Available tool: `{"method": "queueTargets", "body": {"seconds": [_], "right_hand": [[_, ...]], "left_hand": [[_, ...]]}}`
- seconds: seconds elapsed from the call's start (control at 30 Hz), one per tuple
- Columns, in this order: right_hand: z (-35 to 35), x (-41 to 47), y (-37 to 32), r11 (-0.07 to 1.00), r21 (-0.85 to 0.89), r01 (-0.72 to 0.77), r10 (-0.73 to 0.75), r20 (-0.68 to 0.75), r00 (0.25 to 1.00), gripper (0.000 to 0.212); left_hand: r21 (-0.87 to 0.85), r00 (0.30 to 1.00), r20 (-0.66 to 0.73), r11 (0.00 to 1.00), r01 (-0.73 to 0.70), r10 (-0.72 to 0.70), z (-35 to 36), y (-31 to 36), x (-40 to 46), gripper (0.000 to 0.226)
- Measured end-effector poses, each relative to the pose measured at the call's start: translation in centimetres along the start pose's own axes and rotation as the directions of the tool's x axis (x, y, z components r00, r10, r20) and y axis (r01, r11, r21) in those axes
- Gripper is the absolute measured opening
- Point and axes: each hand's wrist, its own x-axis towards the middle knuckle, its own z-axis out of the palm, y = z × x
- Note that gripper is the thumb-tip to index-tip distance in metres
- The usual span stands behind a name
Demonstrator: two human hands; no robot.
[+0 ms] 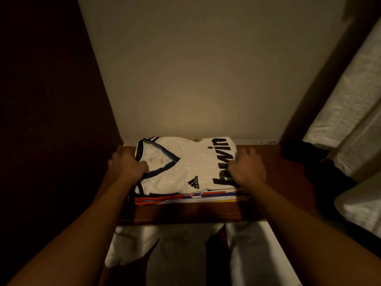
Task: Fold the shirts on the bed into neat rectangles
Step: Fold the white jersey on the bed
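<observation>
White football jersey point(185, 164), folded into a rectangle, is topping a stack of folded shirts point(185, 198) on a wooden shelf point(268, 182). I am watching the left hand point(127, 166) and right hand point(246, 166) gripping its opposite edges, fingers curled, probably squaring it on the pile.

Both forearms bare, no sleeves, watch or rings seen on left hand point(126, 167) or right hand point(246, 167), tho light's dim.
</observation>
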Motion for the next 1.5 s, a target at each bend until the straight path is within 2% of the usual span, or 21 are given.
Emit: {"method": "queueTargets", "body": {"seconds": [0.07,0.1,0.17,0.23,0.3,0.37,0.47,0.6,0.7,0.77,0.9,1.0,1.13,1.27,1.37,1.5], "right_hand": [[0.2,-0.3,-1.6,0.981,-0.076,0.180,-0.186,-0.090,0.978,0.051],[0.5,-0.3,-2.3,0.960,-0.097,0.262,-0.270,-0.075,0.960,0.054],[1.6,-0.2,-3.1,0.910,-0.160,0.383,-0.383,0.029,0.923,0.059],[2.8,0.2,-3.0,0.870,-0.227,0.438,-0.410,0.161,0.898,0.065],[3.7,0.6,-2.2,0.847,-0.273,0.456,-0.395,0.250,0.884,0.072],[4.6,0.8,-1.2,0.847,-0.270,0.457,-0.387,0.275,0.880,0.076],[5.4,1.0,-0.6,0.886,-0.185,0.424,-0.366,0.279,0.888,0.077],[4.4,1.3,-1.0,0.902,-0.128,0.413,-0.356,0.322,0.877,0.076],[4.1,0.4,-0.2,0.897,-0.166,0.410,-0.372,0.219,0.902,0.076],[4.3,-0.2,0.7,0.897,-0.170,0.407,-0.378,0.183,0.908,0.077],[3.3,0.1,0.5,0.915,-0.112,0.387,-0.345,0.277,0.897,0.075],[1.3,0.2,-0.3,0.902,-0.102,0.419,-0.383,0.260,0.887,0.070],[-1.9,-0.8,-0.4,0.886,-0.087,0.455,-0.431,0.204,0.879,0.050],[-4.9,-2.7,-0.2,0.871,-0.113,0.478,-0.464,0.127,0.877,0.041],[-7.1,-4.2,-0.1,0.869,-0.113,0.481,-0.477,0.068,0.876,0.037],[-11.3,-6.5,-0.7,0.881,-0.070,0.467,-0.464,0.056,0.884,0.031]], "left_hand": [[0.197,0.965,-0.139,0.961,-0.194,0.223,0.7,1.2,-0.8,0.059],[0.219,0.927,-0.130,0.922,-0.319,0.351,1.5,1.9,-1.1,0.058],[0.234,0.833,0.019,0.808,-0.541,0.553,3.3,3.3,-1.4,0.063],[0.283,0.770,0.243,0.716,-0.638,0.590,5.1,3.8,-0.9,0.071],[0.328,0.769,0.414,0.708,-0.626,0.488,6.4,3.1,0.3,0.079],[0.341,0.792,0.473,0.749,-0.568,0.386,7.4,1.9,1.2,0.086],[0.376,0.813,0.457,0.750,-0.544,0.361,8.1,1.0,1.8,0.090],[0.363,0.790,0.496,0.741,-0.565,0.360,7.4,1.6,2.0,0.090],[0.400,0.780,0.427,0.679,-0.616,0.457,6.5,1.0,1.5,0.091],[0.440,0.786,0.413,0.655,-0.614,0.460,6.2,-0.4,0.9,0.093],[0.419,0.792,0.442,0.683,-0.598,0.422,5.6,-1.0,0.3,0.105],[0.366,0.775,0.430,0.695,-0.619,0.463,4.6,1.2,-1.0,0.093],[0.379,0.721,0.432,0.617,-0.690,0.541,2.5,4.4,-2.7,0.080],[0.290,0.687,0.425,0.631,-0.720,0.589,0.3,6.8,-4.9,0.069],[0.300,0.686,0.398,0.620,-0.725,0.609,-1.6,7.8,-7.2,0.059],[0.340,0.700,0.440,0.617,-0.710,0.563,-5.5,9.1,-9.6,0.046]]}}
